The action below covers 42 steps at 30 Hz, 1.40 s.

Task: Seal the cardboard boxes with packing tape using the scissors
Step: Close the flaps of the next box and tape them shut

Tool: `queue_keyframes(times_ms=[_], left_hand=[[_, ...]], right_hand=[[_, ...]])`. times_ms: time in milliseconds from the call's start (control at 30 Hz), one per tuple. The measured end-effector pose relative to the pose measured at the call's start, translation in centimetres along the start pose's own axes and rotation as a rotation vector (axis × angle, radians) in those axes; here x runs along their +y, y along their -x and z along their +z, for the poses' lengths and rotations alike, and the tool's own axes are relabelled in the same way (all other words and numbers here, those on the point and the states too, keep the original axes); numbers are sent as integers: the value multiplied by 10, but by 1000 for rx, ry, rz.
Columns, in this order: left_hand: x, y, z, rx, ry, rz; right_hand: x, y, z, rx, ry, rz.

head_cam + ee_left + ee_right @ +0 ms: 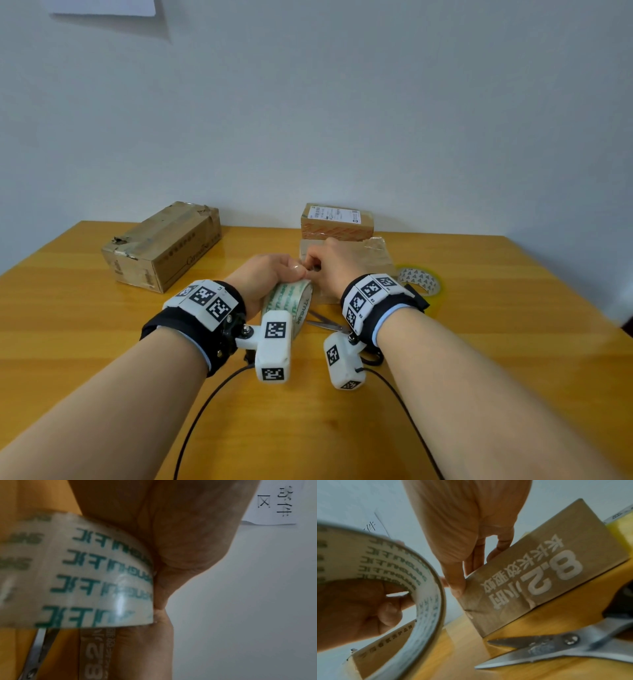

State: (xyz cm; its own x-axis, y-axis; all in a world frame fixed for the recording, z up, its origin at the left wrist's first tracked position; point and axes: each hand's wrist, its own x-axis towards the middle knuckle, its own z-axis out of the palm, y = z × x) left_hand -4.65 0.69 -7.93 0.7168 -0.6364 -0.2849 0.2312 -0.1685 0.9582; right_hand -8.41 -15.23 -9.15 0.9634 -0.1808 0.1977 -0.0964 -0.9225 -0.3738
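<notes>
My left hand grips a roll of clear packing tape with green lettering and holds it upright above the table, fingers through its core. My right hand meets it at the top of the roll, its curled fingertips pinching at the tape's end beside the left thumb. Just behind the hands lies a flat brown box with white print. A smaller labelled box is stacked on it. Steel scissors lie on the table under my wrists, blades apart.
A larger worn cardboard box sits at the back left of the wooden table. A second tape roll lies to the right of the flat box. A wall stands right behind the table. Black cables trail from my wrists.
</notes>
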Motion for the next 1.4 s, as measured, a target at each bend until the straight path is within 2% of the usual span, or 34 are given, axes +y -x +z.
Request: queue_keyframes(times_ms=[300, 467, 667, 800, 1000, 1167, 1300, 1400], left_hand=[[4, 2, 5, -12, -116, 33], [-1, 1, 12, -30, -237, 64], [-12, -3, 12, 10, -115, 84], [-14, -3, 10, -15, -122, 59], [7, -13, 6, 67, -152, 85], [9, -16, 8, -42, -193, 14], [1, -14, 3, -3, -134, -1], [-6, -11, 0, -21, -149, -15]], right_hand=[[4, 2, -2, 15, -55, -14], [7, -3, 2, -3, -96, 42], [9, -3, 2, 2, -79, 33], [10, -4, 1, -8, -100, 43], [7, 0, -1, 9, -38, 26], [9, 1, -4, -34, -89, 6], [9, 2, -6, -44, -87, -13], [9, 3, -4, -41, -82, -5]])
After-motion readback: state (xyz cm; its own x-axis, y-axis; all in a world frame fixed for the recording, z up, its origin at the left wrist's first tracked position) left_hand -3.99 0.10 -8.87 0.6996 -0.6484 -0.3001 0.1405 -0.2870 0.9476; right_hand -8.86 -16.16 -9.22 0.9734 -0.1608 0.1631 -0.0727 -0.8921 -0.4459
